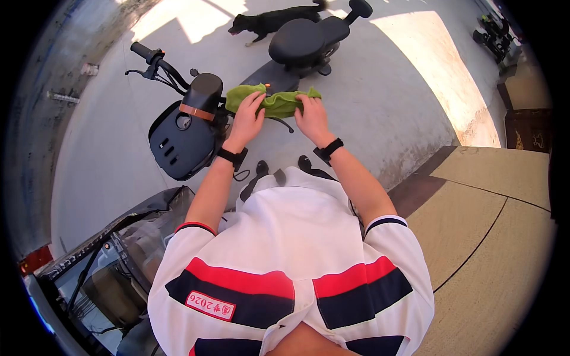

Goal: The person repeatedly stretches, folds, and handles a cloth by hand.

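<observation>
While both hands are on the cloth (278, 107), they stand apart from each other: the left hand (249, 117) has its fingers closed on one part, and the right hand (311, 121) pinches near the other end, with a bunched green stretch between them. The cloth is at the near side of the scooter (279, 75), in front of the person, with a lever (285, 123) poking out just below it. Whether it wraps round a grip there or only lies over it cannot be told, since the cloth hides what is underneath. The step in hand looks to be working the cloth at this spot; a next move seems to call for a firm hold at both ends and care that no fold snags on the lever. A dark band circles each wrist. Beyond the hands, the far grip (142, 52) and the front panel (183, 141) are to the left, the seat (300, 41) farther off. Past the seat a black dog (276, 21) stands on the floor (380, 89). Tan slabs (481, 231) lie to the person's right.
</observation>
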Tool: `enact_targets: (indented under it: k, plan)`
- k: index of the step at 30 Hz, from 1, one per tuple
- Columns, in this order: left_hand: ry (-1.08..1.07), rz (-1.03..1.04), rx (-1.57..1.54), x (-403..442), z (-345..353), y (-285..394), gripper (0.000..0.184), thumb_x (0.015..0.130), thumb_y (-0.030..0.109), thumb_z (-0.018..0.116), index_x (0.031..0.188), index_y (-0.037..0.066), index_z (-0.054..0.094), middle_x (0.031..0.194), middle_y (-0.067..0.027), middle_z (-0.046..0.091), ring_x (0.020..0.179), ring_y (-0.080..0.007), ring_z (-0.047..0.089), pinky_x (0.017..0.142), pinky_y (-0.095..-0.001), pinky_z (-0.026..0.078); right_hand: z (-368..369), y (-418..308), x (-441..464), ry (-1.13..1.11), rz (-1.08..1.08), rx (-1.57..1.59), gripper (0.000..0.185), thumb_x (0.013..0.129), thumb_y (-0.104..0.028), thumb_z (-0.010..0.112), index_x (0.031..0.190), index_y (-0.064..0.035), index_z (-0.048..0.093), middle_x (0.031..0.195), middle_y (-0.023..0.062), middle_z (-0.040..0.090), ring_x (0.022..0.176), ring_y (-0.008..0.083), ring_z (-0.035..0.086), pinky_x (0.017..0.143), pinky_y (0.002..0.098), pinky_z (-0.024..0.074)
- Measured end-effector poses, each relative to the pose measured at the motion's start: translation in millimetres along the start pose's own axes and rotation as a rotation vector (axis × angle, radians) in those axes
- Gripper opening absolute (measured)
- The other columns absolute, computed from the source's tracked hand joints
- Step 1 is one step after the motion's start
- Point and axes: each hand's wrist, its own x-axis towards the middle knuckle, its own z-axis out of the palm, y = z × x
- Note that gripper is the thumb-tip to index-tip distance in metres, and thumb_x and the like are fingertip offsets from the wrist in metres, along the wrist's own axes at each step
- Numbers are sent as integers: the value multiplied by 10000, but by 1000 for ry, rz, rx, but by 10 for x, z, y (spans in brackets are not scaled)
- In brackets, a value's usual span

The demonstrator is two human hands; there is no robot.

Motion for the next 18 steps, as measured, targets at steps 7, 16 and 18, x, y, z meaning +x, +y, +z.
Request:
enact_targets:
  k: [7, 16, 18]
  plan:
    - [75, -116, 21, -160, 65, 100, 425, 870, -9, 616, 1294, 8, 585, 1312, -198, 561, 1233, -383, 532, 1048, -423, 438, -9, 80, 15, -52, -40, 80, 360, 793, -52, 691, 1144, -49, 613, 1018, 158, 649, 1001, 359, 580, 872, 435, 487]
    - [233, -230, 142, -281, 225, 292, 402, 840, -29, 617, 1240, 14, 605, 1247, -178, 589, 1184, -375, 544, 1010, -433, 454, -36, 143, 15, -68, -189, 183, 317, 814, -2, 668, 1125, -48, 622, 1009, 152, 655, 1012, 367, 570, 870, 440, 478]
    - [216, -249, 148, -313, 217, 308, 378, 837, -35, 613, 1212, 12, 614, 1214, -171, 602, 1170, -371, 546, 992, -434, 458, -10, 92, 0, -81, -221, 225, 315, 798, 15, 665, 1105, -45, 628, 998, 150, 655, 981, 363, 579, 851, 433, 481]
